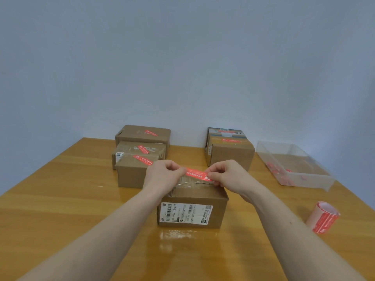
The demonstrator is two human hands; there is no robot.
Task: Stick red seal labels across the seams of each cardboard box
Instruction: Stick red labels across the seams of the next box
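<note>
A cardboard box (211,199) with a white shipping label on its near side stands in front of me on the wooden table. Its taped top seam is partly hidden by my hands. Just above that seam a red seal label (196,173) is stretched flat. My left hand (162,175) pinches its left end and my right hand (227,176) pinches its right end. Whether the label touches the box top I cannot tell.
Three boxes (140,151) with red labels are stacked at back left; two labelled boxes (229,151) stand at back right. A clear plastic tray (292,165) with red scraps sits at far right. A roll of red labels (323,218) lies near the right edge.
</note>
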